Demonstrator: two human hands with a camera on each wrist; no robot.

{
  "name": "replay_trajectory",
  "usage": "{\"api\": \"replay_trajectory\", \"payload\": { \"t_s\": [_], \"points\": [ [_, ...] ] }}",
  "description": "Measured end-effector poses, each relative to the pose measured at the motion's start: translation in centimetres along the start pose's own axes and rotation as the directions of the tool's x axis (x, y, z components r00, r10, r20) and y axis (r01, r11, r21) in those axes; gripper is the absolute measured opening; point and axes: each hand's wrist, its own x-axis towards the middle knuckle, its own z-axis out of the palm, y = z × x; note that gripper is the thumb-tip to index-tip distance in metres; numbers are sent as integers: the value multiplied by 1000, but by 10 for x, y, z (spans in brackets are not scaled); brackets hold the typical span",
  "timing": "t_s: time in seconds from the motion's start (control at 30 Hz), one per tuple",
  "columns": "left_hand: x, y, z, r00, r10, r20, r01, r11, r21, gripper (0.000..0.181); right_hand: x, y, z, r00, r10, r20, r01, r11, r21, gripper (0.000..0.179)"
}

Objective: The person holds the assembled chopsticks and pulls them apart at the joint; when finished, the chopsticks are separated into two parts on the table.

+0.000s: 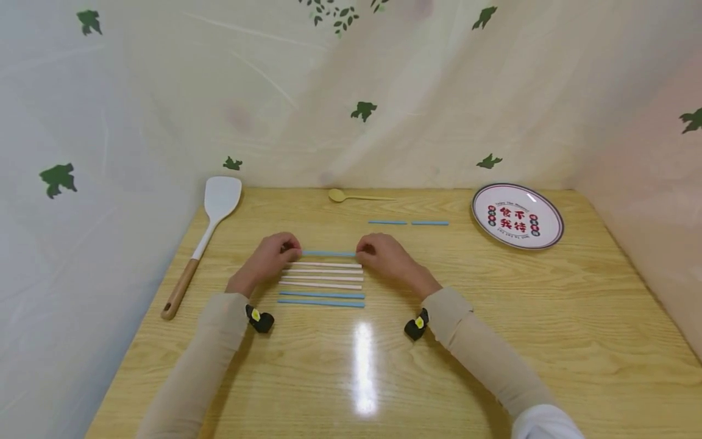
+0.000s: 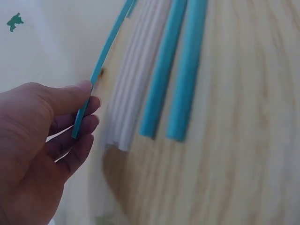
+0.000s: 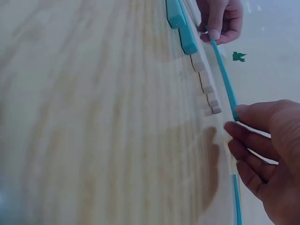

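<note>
Both hands hold one thin blue stick between them, level and crosswise. The left hand pinches its left end between thumb and fingers; a short piece of the stick shows past the thumb in the left wrist view. At the other end the right hand pinches the tip, thumb on top, as the right wrist view shows. Closer to the body lies a row of parallel sticks on the table: several whitish sticks, then two blue sticks. Two shorter blue sticks lie end to end beyond the right hand.
On the left lies a white spatula with a wooden handle. A small yellowish spoon lies at the back of the table. A white plate with red lettering stands at the back right. Pale cloth walls surround the table.
</note>
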Motion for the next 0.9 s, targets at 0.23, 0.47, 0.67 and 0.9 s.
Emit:
{"api": "replay_trajectory", "payload": {
  "t_s": [0.23,0.47,0.67,0.9],
  "points": [
    [5,22,-8,999,34,27,-34,999,19,12,-1,-1,-9,999,13,-33,-10,997,83,10],
    [11,44,-7,983,88,162,-101,992,75,17,-2,-3,-13,999,-7,-38,10,996,92,15],
    [14,54,1,985,94,144,-108,989,96,10,-3,-9,-15,996,-65,-57,69,995,72,20],
    [18,71,10,980,151,130,-166,980,113,11,-1,-22,-16,992,-116,-38,119,989,86,27]
  ]
}}
